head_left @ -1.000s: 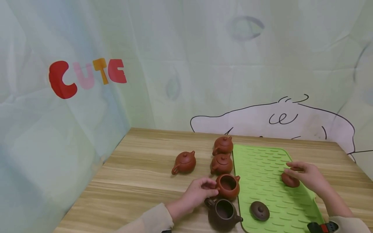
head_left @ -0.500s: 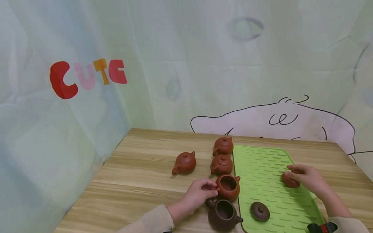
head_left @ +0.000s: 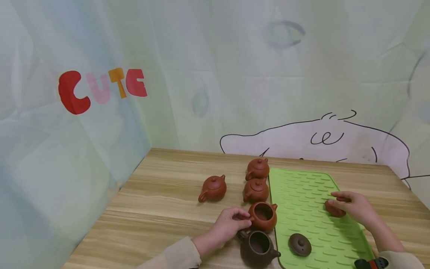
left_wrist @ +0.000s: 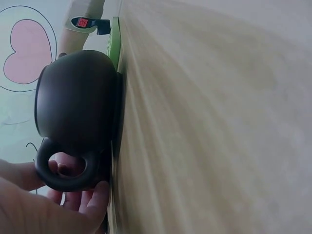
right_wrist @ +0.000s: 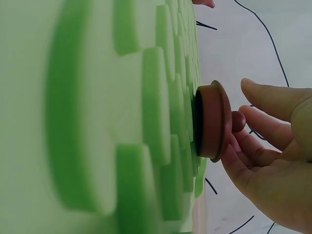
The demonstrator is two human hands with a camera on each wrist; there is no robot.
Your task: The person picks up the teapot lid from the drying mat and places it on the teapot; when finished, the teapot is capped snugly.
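My left hand pinches the small handle of a red-brown teapot without a lid, beside the green mat. A dark brown lidless teapot stands just nearer; in the left wrist view that dark teapot partly covers the left fingers. My right hand is over the mat's right side, around a red-brown lid lying knob up. The right wrist view shows the thumb apart from the knob and relaxed fingers at the lid. Closer to me, a dark brown lid lies on the mat.
The green ridged mat covers the right part of the wooden table. Two lidded red-brown teapots, one farther and one nearer, line its left edge. Another lidded teapot stands farther left. A printed cloth hangs behind.
My right hand has lowered slightly at the red-brown lid, which stays in place. The left hand keeps its grip on the teapot handle.
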